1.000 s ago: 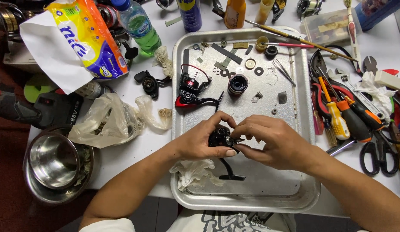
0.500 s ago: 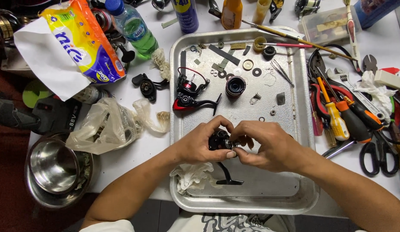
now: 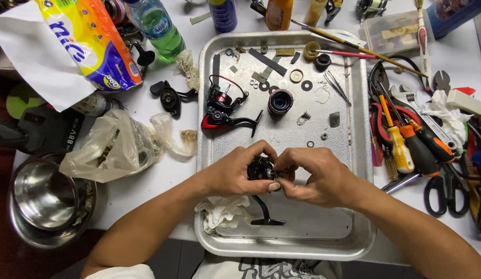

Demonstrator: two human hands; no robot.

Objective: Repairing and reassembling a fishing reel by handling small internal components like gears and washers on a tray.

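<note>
Item: black reel body (image 3: 260, 168), small, rigid metal, probably greasy.
Hold: left hand (image 3: 234, 173) and right hand (image 3: 318, 178) fingers pinched on it, over tray (image 3: 360, 170).

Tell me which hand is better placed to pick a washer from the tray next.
Probably the right hand: the loose washer lies just above it, while the left hand grips the black reel body.
</note>
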